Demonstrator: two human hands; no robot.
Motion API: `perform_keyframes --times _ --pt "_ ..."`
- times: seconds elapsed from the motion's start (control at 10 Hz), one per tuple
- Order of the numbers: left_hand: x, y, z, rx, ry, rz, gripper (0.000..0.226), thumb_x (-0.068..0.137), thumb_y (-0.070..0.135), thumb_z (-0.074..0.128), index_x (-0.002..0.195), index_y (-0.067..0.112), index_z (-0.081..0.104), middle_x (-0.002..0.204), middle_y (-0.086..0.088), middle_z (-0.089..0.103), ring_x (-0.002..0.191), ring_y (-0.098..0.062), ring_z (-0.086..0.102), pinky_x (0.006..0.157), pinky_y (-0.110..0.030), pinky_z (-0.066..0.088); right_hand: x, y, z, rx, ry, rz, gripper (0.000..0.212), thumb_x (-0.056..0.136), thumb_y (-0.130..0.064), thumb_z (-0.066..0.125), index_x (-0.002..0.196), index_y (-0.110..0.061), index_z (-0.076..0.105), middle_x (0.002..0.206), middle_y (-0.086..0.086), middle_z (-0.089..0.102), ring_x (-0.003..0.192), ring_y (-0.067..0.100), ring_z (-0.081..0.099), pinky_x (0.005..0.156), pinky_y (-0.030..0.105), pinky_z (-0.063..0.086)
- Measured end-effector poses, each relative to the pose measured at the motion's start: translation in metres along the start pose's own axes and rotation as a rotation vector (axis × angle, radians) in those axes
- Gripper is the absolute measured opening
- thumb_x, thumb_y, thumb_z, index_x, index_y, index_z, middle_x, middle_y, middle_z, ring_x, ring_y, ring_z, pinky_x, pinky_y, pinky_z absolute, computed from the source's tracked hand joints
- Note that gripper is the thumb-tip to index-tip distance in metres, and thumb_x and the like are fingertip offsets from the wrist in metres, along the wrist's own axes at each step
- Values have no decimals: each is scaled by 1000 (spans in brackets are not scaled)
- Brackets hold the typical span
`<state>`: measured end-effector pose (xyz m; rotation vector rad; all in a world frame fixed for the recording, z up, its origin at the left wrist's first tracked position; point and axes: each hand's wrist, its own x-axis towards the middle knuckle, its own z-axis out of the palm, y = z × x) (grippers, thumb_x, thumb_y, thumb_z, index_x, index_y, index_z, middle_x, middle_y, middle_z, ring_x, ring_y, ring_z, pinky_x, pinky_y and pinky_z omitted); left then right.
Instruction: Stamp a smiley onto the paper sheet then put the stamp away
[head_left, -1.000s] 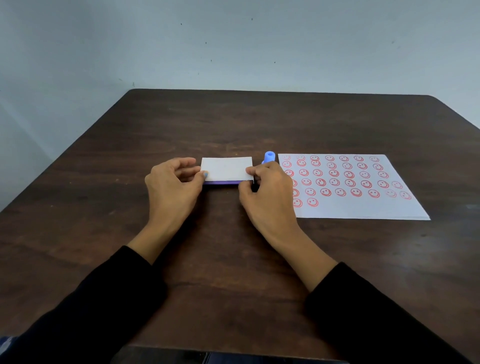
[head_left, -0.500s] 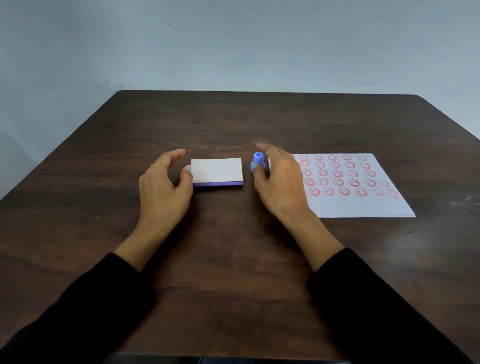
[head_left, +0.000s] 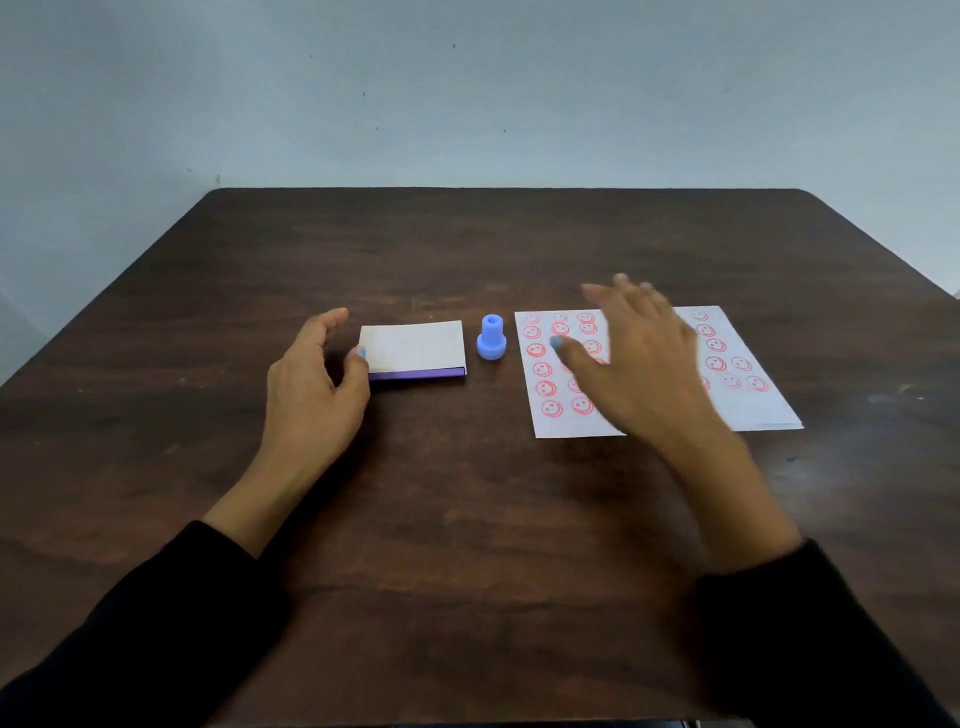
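Note:
A small blue stamp stands upright on the dark wooden table, untouched, between a flat white box with a purple edge and a white paper sheet covered with several rows of red smileys. My left hand rests open just left of the box, thumb near its left edge. Blurred and with fingers spread, my right hand hovers above the middle of the paper and holds nothing. It hides part of the smiley rows.
The table ends at a pale wall behind and drops off at the left and right edges. My black sleeves reach in from the near edge.
Both hands have let go of the box. My right hand passed the stamp, left it standing, and swung right over the paper. The left hand drew back slightly to the left.

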<state>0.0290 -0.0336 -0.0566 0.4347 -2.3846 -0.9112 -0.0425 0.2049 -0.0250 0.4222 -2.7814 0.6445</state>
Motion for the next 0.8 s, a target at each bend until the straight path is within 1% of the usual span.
perform_keyframes --times 0.1,0.2,0.3,0.4,0.5,0.6,0.7,0.8 --pt "1 -1 3 15 -65 8 47 90 16 50 136 17 40 139 -3 49 100 1 50 89 -23 34 -13 36 -12 -176 -187 134 78 84 -64 43 144 -22 16 158 8 3 145 28 -4 115 52 1" --pt "2 -4 3 21 -106 24 48 91 17 49 138 16 37 141 -5 47 120 -12 47 94 -26 34 -20 51 -10 -184 -363 230 86 81 -70 35 146 -24 4 158 7 -8 144 25 -12 115 51 -5" --pt "2 -4 3 3 -134 33 48 91 17 50 138 16 37 140 -4 48 128 -15 43 99 -26 31 -22 56 -6 -163 -432 248 86 80 -73 31 146 -27 2 158 6 -9 145 25 -10 115 52 -4" --pt "2 -4 4 15 -135 29 48 91 16 51 137 16 37 138 -3 51 127 -16 43 98 -24 29 -23 56 -5 -183 -423 229 86 79 -74 30 146 -28 2 158 5 -8 145 25 -8 115 53 -3" --pt "0 -2 2 -2 -121 19 49 91 14 50 138 16 36 140 -3 48 128 -14 42 97 -24 30 -24 54 -7 -157 -435 237 87 78 -74 30 146 -28 0 158 5 -9 145 25 -9 115 53 -3" --pt "-5 2 0 18 -76 55 50 92 14 48 140 17 33 144 -2 43 110 -10 50 86 -27 35 -25 50 -10 -117 -386 236 95 68 -78 20 146 -27 0 158 5 -8 145 24 -9 115 52 -3" --pt "-7 10 -3 68 -38 121 53 92 15 47 141 13 29 145 -5 41 82 -20 55 83 -41 44 -25 42 -12 -57 -220 209 94 67 -77 14 146 -26 4 159 4 -2 145 23 -3 116 49 -1" --pt "-12 12 0 153 20 225 54 93 13 43 143 7 23 148 -12 35 129 -28 38 109 -45 28 -25 31 -10 -19 -13 107 79 81 -73 15 145 -26 8 159 3 4 145 22 2 116 44 -1"
